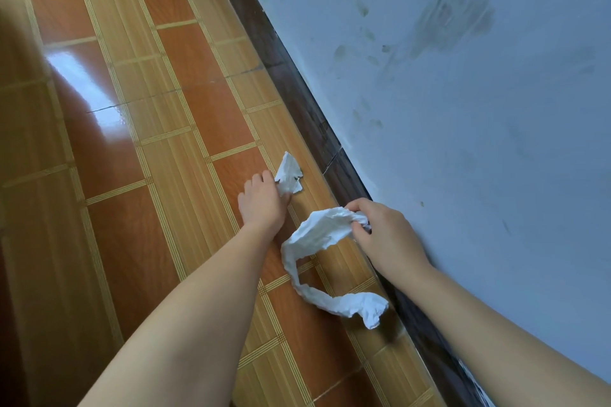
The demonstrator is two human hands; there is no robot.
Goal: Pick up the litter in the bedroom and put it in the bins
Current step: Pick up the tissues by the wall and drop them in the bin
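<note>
Clearly feather-light, soft, tearable: long tissue strip (310, 241) bunched in right hand (383, 235), tail trailing on floor (165, 175); small tissue scrap (288, 175) pinched by left hand (261, 201); best gathered mid-length

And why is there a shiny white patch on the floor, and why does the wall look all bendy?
In the head view, the white patch is light glaring off the glossy floor tiles; the wide-angle lens curves the skirting board and the wall; the top left corner is dark; the left hand, the right hand and the tissue strip look sharp.
</note>
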